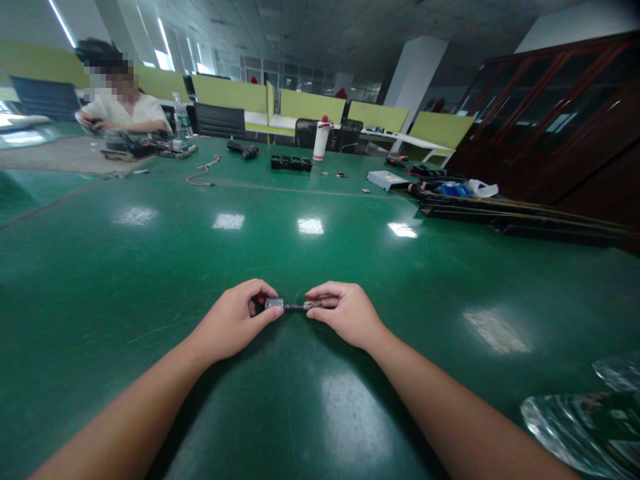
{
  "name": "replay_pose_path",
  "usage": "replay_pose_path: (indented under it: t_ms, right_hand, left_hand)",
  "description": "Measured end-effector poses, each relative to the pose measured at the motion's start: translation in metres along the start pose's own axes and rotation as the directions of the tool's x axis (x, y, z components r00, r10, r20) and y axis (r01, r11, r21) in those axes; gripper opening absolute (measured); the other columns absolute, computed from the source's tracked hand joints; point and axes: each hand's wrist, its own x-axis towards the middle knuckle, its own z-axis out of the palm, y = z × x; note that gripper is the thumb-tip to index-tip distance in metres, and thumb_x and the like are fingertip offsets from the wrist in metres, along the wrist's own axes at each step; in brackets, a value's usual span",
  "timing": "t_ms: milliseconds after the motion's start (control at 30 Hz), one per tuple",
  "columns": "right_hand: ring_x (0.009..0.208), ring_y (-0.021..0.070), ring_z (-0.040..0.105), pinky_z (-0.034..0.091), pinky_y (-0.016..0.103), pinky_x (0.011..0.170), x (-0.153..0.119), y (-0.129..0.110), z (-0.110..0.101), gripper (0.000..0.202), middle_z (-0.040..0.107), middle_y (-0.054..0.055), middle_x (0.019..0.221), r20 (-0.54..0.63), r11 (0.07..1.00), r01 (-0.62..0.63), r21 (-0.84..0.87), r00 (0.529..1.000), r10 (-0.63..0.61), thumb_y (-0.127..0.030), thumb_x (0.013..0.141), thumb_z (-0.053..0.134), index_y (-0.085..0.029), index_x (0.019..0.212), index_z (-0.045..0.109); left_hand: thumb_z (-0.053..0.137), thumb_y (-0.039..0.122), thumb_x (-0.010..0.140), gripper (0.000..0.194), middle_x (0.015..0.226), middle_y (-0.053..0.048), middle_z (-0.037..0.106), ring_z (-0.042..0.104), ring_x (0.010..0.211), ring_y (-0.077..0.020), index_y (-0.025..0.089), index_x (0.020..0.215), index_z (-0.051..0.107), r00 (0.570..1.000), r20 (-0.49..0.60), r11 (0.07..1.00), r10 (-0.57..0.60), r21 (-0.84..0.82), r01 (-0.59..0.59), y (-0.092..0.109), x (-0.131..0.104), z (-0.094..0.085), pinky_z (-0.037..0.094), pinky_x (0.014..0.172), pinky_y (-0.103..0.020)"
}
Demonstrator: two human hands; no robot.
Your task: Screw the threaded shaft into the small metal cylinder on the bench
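Between thumb and fingers, my left hand [239,319] grips a small silver metal cylinder [275,303]. A thin dark rod [294,307] runs from the cylinder toward the right. My right hand [349,312] pinches the rod's far end, where a small shiny metal piece [313,304] shows between the fingertips. The cylinder and rod lie roughly level, just above the green tabletop [280,253]. Fingers cover part of both ends, and whether the rod is fixed to the cylinder I cannot tell.
Clear plastic bottles [570,427] lie at the lower right. Farther back stand a white bottle [321,140] and a black slotted part [291,163]. Long dark strips [500,213] and a silver box [387,180] lie right. A person [125,107] sits at the far left.
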Motion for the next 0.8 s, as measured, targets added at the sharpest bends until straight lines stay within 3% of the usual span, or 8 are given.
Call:
replay_pose_path:
  t_ms: [133, 233, 333, 467, 667, 800]
  right_hand:
    - [0.067, 0.0177, 0.071, 0.058, 0.029, 0.063, 0.001, 0.0, 0.001, 0.043, 0.074, 0.007, 0.081, -0.037, 0.997, -0.041, 0.072, 0.998, 0.044, -0.026, 0.054, 0.084, -0.014, 0.093, 0.07]
    - [0.063, 0.016, 0.069, 0.056, 0.027, 0.06, -0.002, -0.001, 0.005, 0.039, 0.073, 0.005, 0.074, 0.005, 1.0, -0.011, 0.023, 1.0, 0.011, -0.028, 0.055, 0.085, -0.014, 0.087, 0.071]
    - [0.072, 0.0165, 0.07, 0.058, 0.03, 0.072, -0.006, -0.001, 0.009, 0.023, 0.072, 0.004, 0.08, 0.065, 0.998, 0.064, -0.002, 0.996, -0.064, -0.023, 0.059, 0.081, -0.015, 0.079, 0.072]
    - [0.085, 0.0172, 0.071, 0.058, 0.034, 0.085, -0.008, 0.0, 0.013, 0.013, 0.068, 0.005, 0.098, 0.122, 0.982, 0.153, 0.108, 0.979, -0.165, -0.017, 0.067, 0.071, -0.017, 0.08, 0.073]
    - [0.097, 0.02, 0.07, 0.058, 0.036, 0.09, -0.007, 0.002, 0.014, 0.033, 0.064, 0.005, 0.101, 0.135, 0.984, 0.113, 0.138, 0.982, -0.132, -0.007, 0.066, 0.067, -0.017, 0.097, 0.068]
    - [0.115, 0.0192, 0.061, 0.054, 0.036, 0.098, -0.01, 0.001, 0.012, 0.052, 0.055, 0.006, 0.122, 0.229, 0.97, 0.221, 0.105, 0.943, -0.24, 0.002, 0.065, 0.055, -0.022, 0.109, 0.065]
  left_hand:
    - [0.059, 0.046, 0.086, 0.03, 0.075, 0.001, 0.063, 0.051, 0.06, -0.0137, 0.019, 0.098, 0.067, 1.0, 0.011, 0.997, -0.024, -0.068, 0.025, -0.001, 0.0, -0.001, 0.039, 0.055, -0.024]
    - [0.061, 0.045, 0.085, 0.029, 0.077, 0.001, 0.064, 0.05, 0.061, -0.0137, 0.019, 0.098, 0.067, 0.999, 0.024, 0.997, 0.022, -0.078, -0.02, -0.001, -0.001, -0.001, 0.04, 0.057, -0.024]
    - [0.064, 0.04, 0.084, 0.023, 0.082, 0.0, 0.065, 0.053, 0.068, -0.0146, 0.02, 0.096, 0.066, 0.995, 0.038, 0.994, 0.089, -0.067, -0.086, -0.001, -0.003, 0.001, 0.041, 0.062, -0.025]
    - [0.068, 0.036, 0.082, 0.019, 0.083, 0.0, 0.064, 0.057, 0.075, -0.016, 0.02, 0.093, 0.067, 0.985, 0.078, 0.988, 0.151, -0.049, -0.148, -0.002, -0.003, 0.003, 0.041, 0.067, -0.026]
    - [0.068, 0.036, 0.082, 0.02, 0.081, 0.0, 0.064, 0.057, 0.074, -0.0161, 0.02, 0.094, 0.066, 0.989, 0.072, 0.992, 0.129, -0.021, -0.128, -0.003, -0.002, 0.003, 0.041, 0.066, -0.026]
    - [0.068, 0.036, 0.082, 0.02, 0.082, -0.001, 0.064, 0.058, 0.075, -0.0165, 0.02, 0.094, 0.067, 0.989, 0.075, 0.992, 0.127, -0.023, -0.126, -0.003, -0.003, 0.002, 0.041, 0.067, -0.026]
